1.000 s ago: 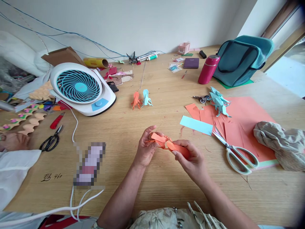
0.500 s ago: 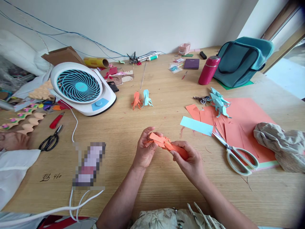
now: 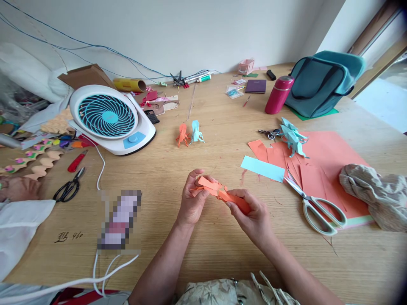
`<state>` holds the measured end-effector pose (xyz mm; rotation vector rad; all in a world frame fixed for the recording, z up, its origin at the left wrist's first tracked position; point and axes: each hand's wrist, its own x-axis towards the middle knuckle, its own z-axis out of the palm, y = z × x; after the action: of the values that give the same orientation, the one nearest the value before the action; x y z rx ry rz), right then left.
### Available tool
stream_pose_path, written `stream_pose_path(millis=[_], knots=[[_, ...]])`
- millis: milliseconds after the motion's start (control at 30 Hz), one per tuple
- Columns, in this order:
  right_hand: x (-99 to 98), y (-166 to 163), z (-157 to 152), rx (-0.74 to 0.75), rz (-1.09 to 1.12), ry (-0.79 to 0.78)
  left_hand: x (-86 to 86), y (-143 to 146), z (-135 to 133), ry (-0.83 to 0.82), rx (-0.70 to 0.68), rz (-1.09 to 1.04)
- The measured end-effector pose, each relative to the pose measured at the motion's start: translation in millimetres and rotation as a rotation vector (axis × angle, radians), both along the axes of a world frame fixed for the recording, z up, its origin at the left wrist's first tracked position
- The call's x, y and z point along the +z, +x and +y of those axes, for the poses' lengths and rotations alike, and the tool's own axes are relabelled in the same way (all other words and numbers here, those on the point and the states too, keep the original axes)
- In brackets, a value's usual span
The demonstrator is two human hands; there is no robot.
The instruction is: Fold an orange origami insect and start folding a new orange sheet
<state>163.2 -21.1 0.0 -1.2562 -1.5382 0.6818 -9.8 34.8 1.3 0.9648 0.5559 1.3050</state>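
Note:
Between both hands, above the table, is a folded orange paper piece, partly covered by fingers. My left hand pinches its left end between thumb and fingers. The right end lies in the closed grip of my right hand. Beyond the hands stand two folded paper figures with thin legs, an orange one and a light blue one. To the right lies a light blue paper strip, its end near the tips of the white-handled scissors.
Orange sheets lie at right under more light blue paper figures and a crumpled cloth. A magenta flask stands by a teal bag. At left are a fan, black scissors and a blurred-out phone.
Both hands keep their grip on the orange paper piece, which has shifted very slightly. The whole view has moved a little; everything else lies as before.

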Motion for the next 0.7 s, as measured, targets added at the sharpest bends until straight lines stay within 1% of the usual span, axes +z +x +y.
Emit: stream_pose_path(millis=[200, 433, 700], knots=[[0.9, 0.1, 0.1, 0.01, -0.026, -0.018, 2.9, -0.4, -0.4, 0.01, 0.03, 0.085], [1.8, 0.7, -0.8, 0.022, -0.02, -0.018, 4.0, -0.1, 0.6, -0.002, 0.055, 0.074], [2.7, 0.7, -0.9, 0.036, -0.015, -0.019, 2.1, -2.0, 1.3, 0.047, 0.032, 0.088]])
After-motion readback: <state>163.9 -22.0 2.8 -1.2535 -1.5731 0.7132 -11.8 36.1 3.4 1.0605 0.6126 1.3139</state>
